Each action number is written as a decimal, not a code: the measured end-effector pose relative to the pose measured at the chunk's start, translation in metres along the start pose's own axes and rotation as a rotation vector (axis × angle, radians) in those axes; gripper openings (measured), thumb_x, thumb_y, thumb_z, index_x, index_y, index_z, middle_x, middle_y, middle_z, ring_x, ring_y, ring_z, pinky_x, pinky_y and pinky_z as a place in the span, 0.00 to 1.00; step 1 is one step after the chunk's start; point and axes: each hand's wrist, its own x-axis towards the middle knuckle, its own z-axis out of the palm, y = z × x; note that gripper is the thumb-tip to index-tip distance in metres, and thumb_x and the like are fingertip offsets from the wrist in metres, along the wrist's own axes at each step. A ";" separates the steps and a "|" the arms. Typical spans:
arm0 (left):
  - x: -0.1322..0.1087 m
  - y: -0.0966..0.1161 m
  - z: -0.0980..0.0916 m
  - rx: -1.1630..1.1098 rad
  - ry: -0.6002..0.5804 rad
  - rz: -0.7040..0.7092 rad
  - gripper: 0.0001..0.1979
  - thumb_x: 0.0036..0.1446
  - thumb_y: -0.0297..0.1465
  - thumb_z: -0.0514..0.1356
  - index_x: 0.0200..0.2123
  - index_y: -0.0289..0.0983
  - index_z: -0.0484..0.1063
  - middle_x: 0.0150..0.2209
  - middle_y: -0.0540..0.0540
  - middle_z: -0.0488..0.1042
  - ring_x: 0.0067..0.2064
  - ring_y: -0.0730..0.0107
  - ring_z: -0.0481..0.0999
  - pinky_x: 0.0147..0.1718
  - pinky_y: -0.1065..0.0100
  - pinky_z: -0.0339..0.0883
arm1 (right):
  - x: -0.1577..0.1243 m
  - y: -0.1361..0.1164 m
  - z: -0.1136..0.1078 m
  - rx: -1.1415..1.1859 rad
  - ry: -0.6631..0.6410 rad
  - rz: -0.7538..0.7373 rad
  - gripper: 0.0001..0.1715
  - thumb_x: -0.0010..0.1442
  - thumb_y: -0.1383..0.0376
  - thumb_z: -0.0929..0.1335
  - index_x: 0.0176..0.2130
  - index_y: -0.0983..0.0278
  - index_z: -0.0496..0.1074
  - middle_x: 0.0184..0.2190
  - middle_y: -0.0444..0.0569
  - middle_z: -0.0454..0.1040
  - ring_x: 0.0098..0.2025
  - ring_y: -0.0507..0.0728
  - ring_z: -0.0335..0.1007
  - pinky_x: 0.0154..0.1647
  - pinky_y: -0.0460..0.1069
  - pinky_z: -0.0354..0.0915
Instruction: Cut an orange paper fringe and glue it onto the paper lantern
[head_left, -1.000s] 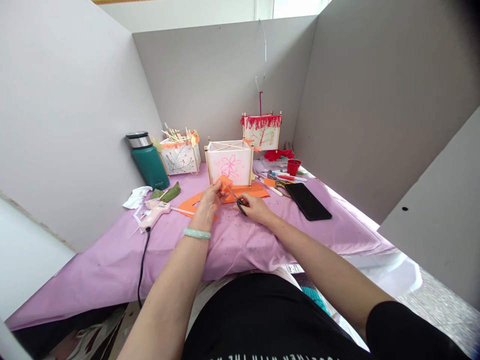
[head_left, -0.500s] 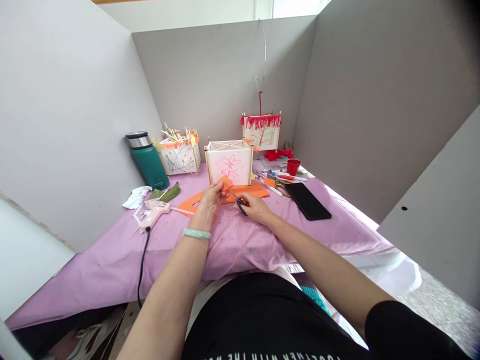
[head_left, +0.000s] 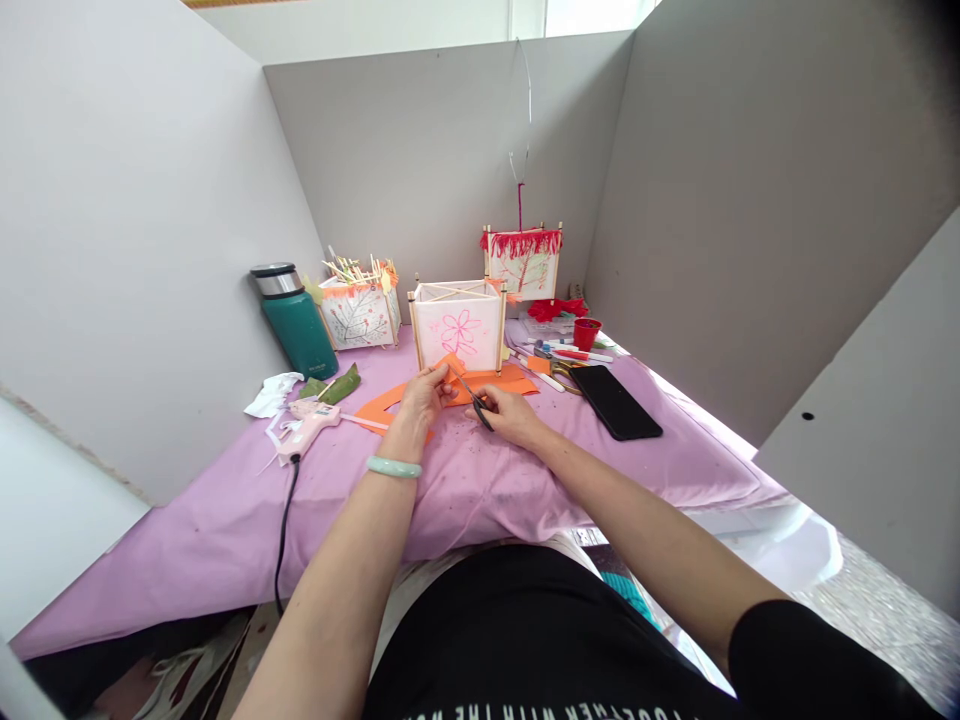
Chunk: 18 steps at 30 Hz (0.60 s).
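Between the fingers of my left hand [head_left: 426, 396] is a small piece of orange paper [head_left: 452, 363]. My right hand [head_left: 510, 412] grips black-handled scissors [head_left: 481, 408], whose blades point up and left at that paper; whether they are between cuts or closed is too small to tell. Beneath and behind both hands lie larger orange paper pieces [head_left: 510, 379] on the pink cloth. Just beyond them stands a white lantern [head_left: 457, 330] with a stick frame and a pink flower drawn on its front.
To the left are a pink glue gun [head_left: 307, 428] with a black cord, a leaf [head_left: 341, 385], a crumpled tissue [head_left: 273, 395] and a green bottle [head_left: 300, 325]. A black phone [head_left: 616, 402], markers [head_left: 574, 354] and a red cup [head_left: 587, 334] lie right. Two other lanterns stand behind.
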 end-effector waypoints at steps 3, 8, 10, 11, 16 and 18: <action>0.000 0.000 0.000 0.001 0.004 0.000 0.08 0.48 0.25 0.62 0.25 0.35 0.63 0.18 0.54 0.65 0.16 0.80 0.64 0.20 0.74 0.62 | 0.001 0.002 0.001 -0.015 0.004 -0.003 0.19 0.53 0.53 0.68 0.39 0.63 0.69 0.23 0.41 0.69 0.26 0.49 0.63 0.27 0.43 0.54; 0.000 0.000 0.000 0.003 0.001 0.001 0.07 0.48 0.24 0.62 0.26 0.35 0.64 0.18 0.54 0.65 0.17 0.79 0.64 0.20 0.74 0.63 | 0.001 0.004 0.002 -0.025 0.005 -0.005 0.18 0.53 0.53 0.68 0.39 0.63 0.70 0.23 0.41 0.69 0.26 0.49 0.63 0.27 0.43 0.53; 0.000 0.000 0.000 -0.003 0.005 -0.003 0.07 0.48 0.24 0.62 0.26 0.35 0.64 0.18 0.54 0.65 0.17 0.80 0.65 0.20 0.74 0.63 | 0.001 0.003 0.001 -0.020 0.008 -0.006 0.19 0.53 0.53 0.68 0.39 0.63 0.69 0.23 0.41 0.69 0.25 0.49 0.62 0.27 0.43 0.54; 0.000 0.000 0.000 -0.008 0.007 -0.006 0.07 0.48 0.24 0.62 0.26 0.35 0.64 0.18 0.54 0.66 0.17 0.80 0.64 0.20 0.74 0.63 | 0.000 0.002 0.000 -0.016 0.008 -0.004 0.19 0.52 0.52 0.68 0.39 0.63 0.69 0.23 0.41 0.69 0.25 0.49 0.62 0.27 0.43 0.54; 0.000 0.001 0.003 -0.060 0.047 -0.011 0.05 0.50 0.24 0.61 0.27 0.34 0.66 0.20 0.53 0.68 0.16 0.81 0.63 0.20 0.75 0.62 | -0.001 -0.002 -0.001 0.001 -0.005 0.012 0.21 0.52 0.51 0.68 0.39 0.63 0.70 0.23 0.42 0.69 0.26 0.49 0.62 0.27 0.43 0.54; 0.000 0.002 0.002 -0.088 0.075 -0.003 0.04 0.51 0.24 0.60 0.27 0.34 0.66 0.20 0.54 0.68 0.16 0.82 0.63 0.21 0.74 0.64 | -0.001 -0.003 -0.001 0.005 -0.005 0.007 0.20 0.52 0.51 0.68 0.38 0.63 0.70 0.23 0.42 0.69 0.26 0.49 0.62 0.27 0.43 0.54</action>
